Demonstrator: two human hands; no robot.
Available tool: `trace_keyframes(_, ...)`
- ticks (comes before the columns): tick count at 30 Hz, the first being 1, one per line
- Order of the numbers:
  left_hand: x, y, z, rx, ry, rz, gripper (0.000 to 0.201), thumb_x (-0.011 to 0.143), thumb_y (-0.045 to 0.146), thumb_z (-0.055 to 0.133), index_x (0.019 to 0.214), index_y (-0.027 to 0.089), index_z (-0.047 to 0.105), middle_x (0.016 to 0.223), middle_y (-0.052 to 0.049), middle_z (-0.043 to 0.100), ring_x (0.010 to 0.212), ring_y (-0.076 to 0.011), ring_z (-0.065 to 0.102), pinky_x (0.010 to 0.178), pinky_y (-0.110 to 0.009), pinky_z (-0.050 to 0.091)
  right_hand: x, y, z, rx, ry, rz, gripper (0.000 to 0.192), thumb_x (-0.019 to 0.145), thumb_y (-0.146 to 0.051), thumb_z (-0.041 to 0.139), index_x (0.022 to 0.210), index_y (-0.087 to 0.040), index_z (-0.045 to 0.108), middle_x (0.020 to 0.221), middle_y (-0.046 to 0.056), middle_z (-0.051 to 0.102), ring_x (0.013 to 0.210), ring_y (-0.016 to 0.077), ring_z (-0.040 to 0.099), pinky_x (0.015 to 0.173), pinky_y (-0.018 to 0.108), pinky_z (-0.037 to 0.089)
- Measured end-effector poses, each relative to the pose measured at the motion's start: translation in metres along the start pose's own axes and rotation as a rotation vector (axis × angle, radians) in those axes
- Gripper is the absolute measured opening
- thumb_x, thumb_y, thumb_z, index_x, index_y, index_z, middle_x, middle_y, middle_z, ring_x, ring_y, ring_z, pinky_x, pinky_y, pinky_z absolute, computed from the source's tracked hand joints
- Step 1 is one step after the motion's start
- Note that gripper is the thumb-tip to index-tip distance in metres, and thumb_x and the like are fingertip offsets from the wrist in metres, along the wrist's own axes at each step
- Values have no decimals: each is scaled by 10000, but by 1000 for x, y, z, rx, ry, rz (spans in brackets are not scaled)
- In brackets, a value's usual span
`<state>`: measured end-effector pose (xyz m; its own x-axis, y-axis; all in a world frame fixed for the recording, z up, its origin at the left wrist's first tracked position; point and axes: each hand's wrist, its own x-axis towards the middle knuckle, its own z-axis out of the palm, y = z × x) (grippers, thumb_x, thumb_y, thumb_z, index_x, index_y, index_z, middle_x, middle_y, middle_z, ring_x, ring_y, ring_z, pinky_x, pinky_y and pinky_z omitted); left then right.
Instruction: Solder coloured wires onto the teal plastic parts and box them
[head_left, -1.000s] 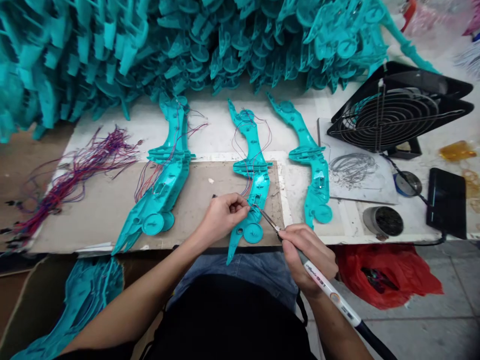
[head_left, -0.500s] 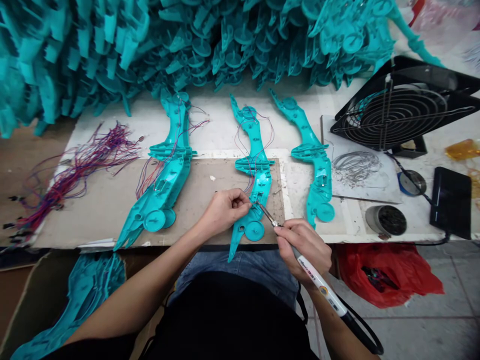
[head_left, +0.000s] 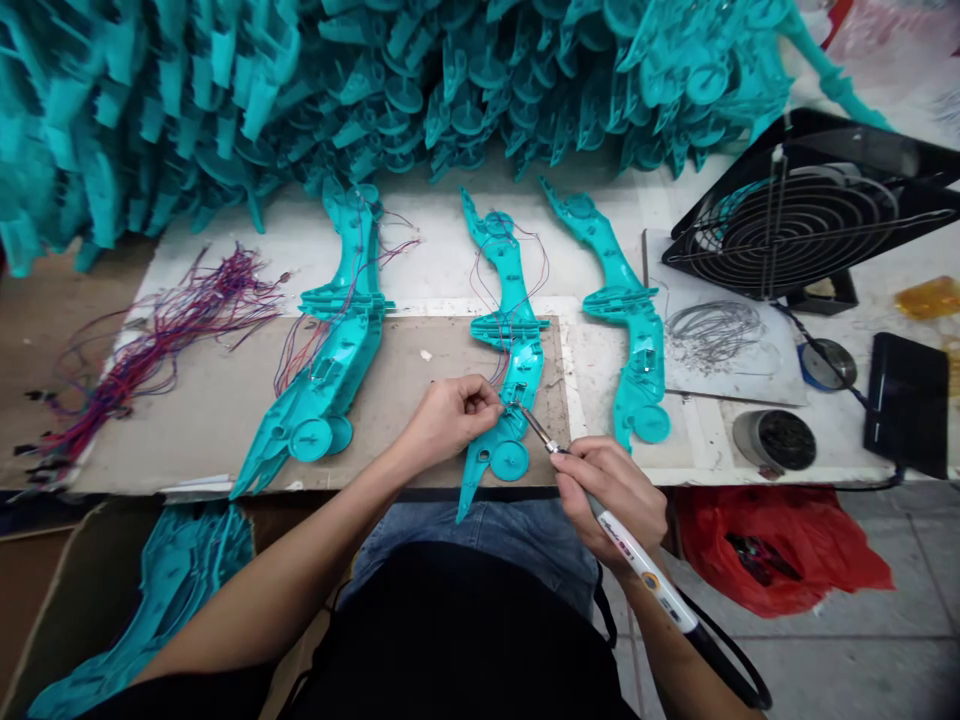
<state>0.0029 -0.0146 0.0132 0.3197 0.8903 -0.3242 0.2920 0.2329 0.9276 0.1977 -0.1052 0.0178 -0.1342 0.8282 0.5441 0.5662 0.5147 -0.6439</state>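
In my right hand [head_left: 611, 495] is a white soldering iron [head_left: 637, 560], held like a pen. Its metal tip points at a small slot in the teal plastic shell [head_left: 512, 285] in the middle. My left hand [head_left: 457, 415] is pinched at the left side of that slot, close to the tip. What its fingertips hold is too small to make out; thin red and blue wires [head_left: 538, 280] loop over the shell and run down near them. To the left lies a larger teal shell [head_left: 346, 340] with wires, and to the right another teal shell [head_left: 626, 310].
A big heap of teal parts [head_left: 420, 80] fills the back. Loose red and blue wires [head_left: 180, 340] lie at left. At right stand a black fan [head_left: 795, 220], coiled solder wire [head_left: 712, 330], a small tin [head_left: 780, 440] and a black box [head_left: 907, 405]. A red bag [head_left: 787, 560] sits below.
The soldering iron has rolled slightly in my right hand and its handle has shifted a little to the right. My left hand and the shells stay in place.
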Motion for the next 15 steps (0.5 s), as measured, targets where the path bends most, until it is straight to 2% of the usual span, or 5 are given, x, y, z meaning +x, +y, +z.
trace_keyframes(15, 2, -1, -1, -8, -11, -1, 50, 665, 188, 599, 655, 139, 593, 585, 30, 550, 524, -68, 445, 491, -176, 351, 2, 0, 0, 2, 34, 17, 303, 774, -53, 607, 1016, -213, 695, 778, 35, 627, 765, 169, 630, 653, 316, 539)
